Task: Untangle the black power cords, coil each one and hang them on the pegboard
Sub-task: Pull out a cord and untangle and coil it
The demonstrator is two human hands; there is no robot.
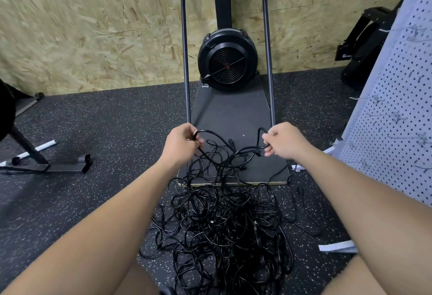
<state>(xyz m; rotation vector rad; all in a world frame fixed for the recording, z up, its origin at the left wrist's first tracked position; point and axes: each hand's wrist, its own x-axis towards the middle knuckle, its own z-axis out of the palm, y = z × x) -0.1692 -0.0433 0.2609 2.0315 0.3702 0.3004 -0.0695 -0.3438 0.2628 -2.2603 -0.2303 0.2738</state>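
No text, brand, number or sign can be read here. The fan (227, 60) has a small red mark at its centre, but it is too small to tell what it is. The black bag (364, 37) by the wall carries a pale tag, and its print is too blurred to read.

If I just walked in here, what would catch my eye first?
Probably the big tangle of black power cords heaped on the speckled floor, low in the middle. Above it the left hand and right hand each grip lifted strands, before a round black fan.
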